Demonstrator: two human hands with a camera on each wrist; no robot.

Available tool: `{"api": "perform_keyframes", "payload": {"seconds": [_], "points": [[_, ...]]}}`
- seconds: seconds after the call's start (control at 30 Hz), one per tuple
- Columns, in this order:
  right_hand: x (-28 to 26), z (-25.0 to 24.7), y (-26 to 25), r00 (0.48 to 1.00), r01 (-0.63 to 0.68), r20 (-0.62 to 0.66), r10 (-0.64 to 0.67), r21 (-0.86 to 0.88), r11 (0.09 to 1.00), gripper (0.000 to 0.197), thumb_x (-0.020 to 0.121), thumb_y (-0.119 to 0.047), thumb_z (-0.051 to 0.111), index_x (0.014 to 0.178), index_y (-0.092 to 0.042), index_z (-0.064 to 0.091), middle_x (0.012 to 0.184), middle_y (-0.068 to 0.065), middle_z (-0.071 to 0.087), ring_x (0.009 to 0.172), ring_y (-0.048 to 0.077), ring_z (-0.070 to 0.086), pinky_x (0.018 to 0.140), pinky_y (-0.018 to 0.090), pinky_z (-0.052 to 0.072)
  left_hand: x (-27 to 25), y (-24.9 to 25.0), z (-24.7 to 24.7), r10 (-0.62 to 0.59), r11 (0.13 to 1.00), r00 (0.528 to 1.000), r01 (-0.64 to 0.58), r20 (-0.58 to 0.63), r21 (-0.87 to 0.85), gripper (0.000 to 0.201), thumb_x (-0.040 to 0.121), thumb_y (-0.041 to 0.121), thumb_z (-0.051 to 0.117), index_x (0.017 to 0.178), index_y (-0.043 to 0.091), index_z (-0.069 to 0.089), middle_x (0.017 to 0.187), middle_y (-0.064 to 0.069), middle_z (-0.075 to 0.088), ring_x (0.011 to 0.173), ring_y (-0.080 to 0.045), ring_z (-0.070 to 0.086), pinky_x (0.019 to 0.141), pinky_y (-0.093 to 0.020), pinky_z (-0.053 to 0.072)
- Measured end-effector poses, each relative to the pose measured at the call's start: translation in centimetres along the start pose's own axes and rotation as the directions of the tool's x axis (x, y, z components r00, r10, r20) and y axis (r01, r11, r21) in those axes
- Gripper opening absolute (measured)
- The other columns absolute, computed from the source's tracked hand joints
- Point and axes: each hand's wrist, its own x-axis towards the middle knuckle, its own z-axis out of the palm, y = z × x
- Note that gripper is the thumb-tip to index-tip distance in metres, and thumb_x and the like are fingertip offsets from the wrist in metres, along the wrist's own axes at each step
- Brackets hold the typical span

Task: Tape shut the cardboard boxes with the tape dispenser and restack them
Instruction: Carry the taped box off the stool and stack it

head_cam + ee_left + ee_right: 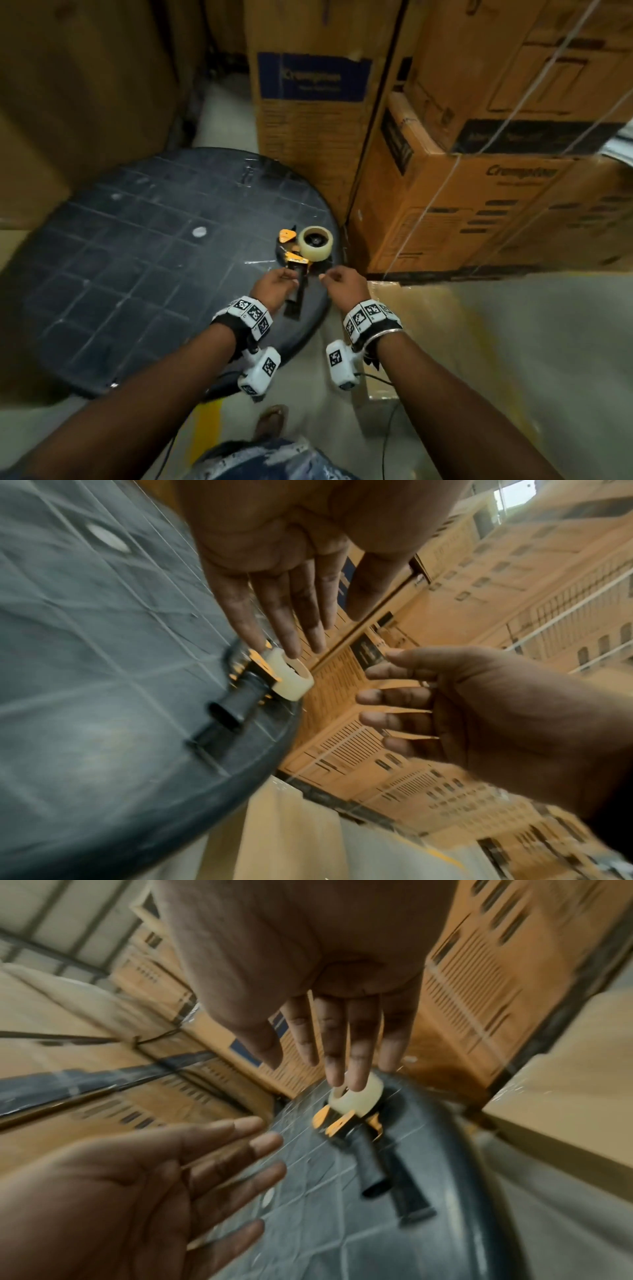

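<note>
— What's nearest?
— The left hand (274,286) and right hand (346,286), both over the near edge of the round dark grid-patterned surface (137,257), fingers (294,620) spread straight and holding nothing.
— And the dispenser?
— The orange-and-black tape dispenser with a clear tape roll (301,255) lies on that surface just beyond the fingertips, handle toward the person.
— Behind it?
— Stacked brown printed cardboard boxes (479,212) stand on the floor beside the surface.
</note>
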Motion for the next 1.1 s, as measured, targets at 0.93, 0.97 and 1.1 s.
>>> {"api": "perform_keyframes", "payload": {"seconds": [0.93, 0.97, 1.1], "points": [[-16.6, 46.3, -26.7, 0.689, 0.453, 0.628, -0.361, 0.015, 0.891, 0.028, 0.069, -0.055, 0.071, 0.068, -0.028, 0.065, 0.080, 0.003, 0.070, 0.087, 0.034, 0.071, 0.090, 0.054, 0.059, -24.0, -19.1, -48.4, -0.215, 0.972, 0.680, 0.081, -0.701, -0.220, 0.013, 0.092, 0.006, 0.063, 0.103, 0.009, 0.067, 0.091, -0.012, 0.065, 0.086, -0.022, 0.059, 0.066, -0.024, 0.043], [-16.8, 48.6, -27.3, 0.680, 0.453, 0.640, -0.358, 0.016, 0.891, 0.033, 0.065, -0.060, 0.070, 0.068, -0.027, 0.065, 0.078, 0.002, 0.070, 0.084, 0.033, 0.070, 0.089, 0.055, 0.059, -24.7, -19.8, -50.3, -0.215, 0.974, 0.667, 0.097, -0.713, -0.203, 0.014, 0.092, 0.007, 0.064, 0.106, 0.008, 0.067, 0.094, -0.011, 0.066, 0.089, -0.023, 0.060, 0.072, -0.025, 0.043], [-17.5, 56.0, -28.8, 0.660, 0.440, 0.680, -0.319, -0.006, 0.898, 0.044, 0.053, -0.069, 0.063, 0.070, -0.029, 0.071, 0.078, 0.003, 0.072, 0.079, 0.024, 0.063, 0.092, 0.058, 0.058, -26.8, -22.4, -56.5, -0.222, 0.973, 0.660, 0.194, -0.718, -0.122, 0.015, 0.091, 0.015, 0.065, 0.106, 0.015, 0.069, 0.097, -0.006, 0.070, 0.094, -0.022, 0.064, 0.079, -0.023, 0.041]]}}
